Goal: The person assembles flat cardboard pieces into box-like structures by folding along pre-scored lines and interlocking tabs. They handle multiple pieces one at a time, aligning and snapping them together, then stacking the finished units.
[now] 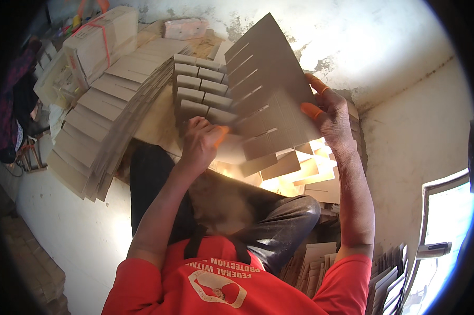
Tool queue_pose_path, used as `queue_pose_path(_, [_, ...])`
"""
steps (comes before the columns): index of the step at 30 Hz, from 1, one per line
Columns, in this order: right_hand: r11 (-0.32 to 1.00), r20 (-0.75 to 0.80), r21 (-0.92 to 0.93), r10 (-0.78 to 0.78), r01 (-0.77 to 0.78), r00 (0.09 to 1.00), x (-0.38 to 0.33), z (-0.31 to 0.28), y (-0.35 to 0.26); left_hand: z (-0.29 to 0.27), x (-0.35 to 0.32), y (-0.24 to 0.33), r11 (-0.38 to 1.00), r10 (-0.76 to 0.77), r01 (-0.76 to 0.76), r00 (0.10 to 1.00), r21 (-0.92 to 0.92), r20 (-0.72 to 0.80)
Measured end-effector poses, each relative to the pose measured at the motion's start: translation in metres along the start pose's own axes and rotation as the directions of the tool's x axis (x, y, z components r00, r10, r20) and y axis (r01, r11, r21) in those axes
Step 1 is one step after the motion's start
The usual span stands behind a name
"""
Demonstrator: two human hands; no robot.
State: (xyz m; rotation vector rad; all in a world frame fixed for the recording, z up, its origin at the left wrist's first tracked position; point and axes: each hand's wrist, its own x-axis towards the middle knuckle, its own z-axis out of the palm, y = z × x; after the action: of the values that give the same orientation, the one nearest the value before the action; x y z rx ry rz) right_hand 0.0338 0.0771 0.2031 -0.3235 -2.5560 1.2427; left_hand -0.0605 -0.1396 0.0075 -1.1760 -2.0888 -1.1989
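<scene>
My right hand (331, 115) grips the right edge of a slotted cardboard sheet (271, 97), raised and tilted, with a row of slits along its left side. Orange covers sit on the thumb and a finger of this hand. My left hand (200, 140) is closed, its fingers curled; an orange cover shows on one digit. It lies at the near end of a grey-brown cardboard stack (192, 95) with block-like rows. What its fingers hold, if anything, is hidden. Below the sheet stands a brightly lit cardboard divider grid (300, 167), partly covered by the sheet.
Long fanned layers of slotted cardboard (103, 107) lie at the left. Behind them stands a box with a red strap (95, 44). A pink package (186, 28) lies by the back wall. More cardboard pieces (386, 278) stand at the lower right, beside a bright opening (446, 226).
</scene>
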Motion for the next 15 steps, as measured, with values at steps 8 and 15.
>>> queue_pose_path(8, [0.997,0.097,-0.032,-0.068,0.071,0.993,-0.001,0.011,-0.009,0.002,-0.002,-0.003,1.0,-0.004,0.004,1.0,0.011,0.007])
queue_pose_path(15, [0.994,0.122,-0.081,-0.059,0.069,0.991,-0.004,0.029,0.011,0.006,-0.001,-0.005,1.0,0.005,-0.005,1.0,0.006,-0.017])
